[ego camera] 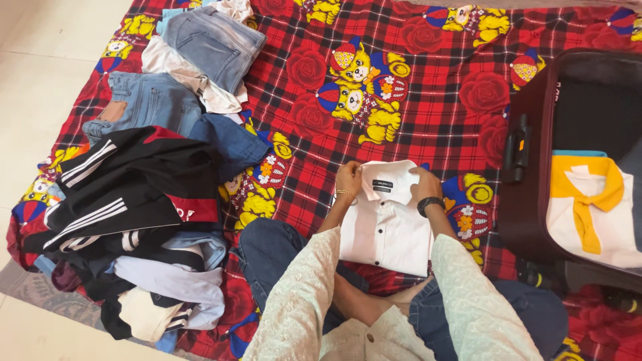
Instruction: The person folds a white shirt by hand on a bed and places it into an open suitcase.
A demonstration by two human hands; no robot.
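Gripping folded white shirt (pixel 384 224) collar: left hand (pixel 348 179) and right hand (pixel 424 184), grips clenched.

A red tartan blanket (pixel 428 113) with roses and cartoon bears covered the pale tiled floor (pixel 40 73). Soft, even light fell across it, perhaps daylight. A grey mat (pixel 40 294) edged one corner.
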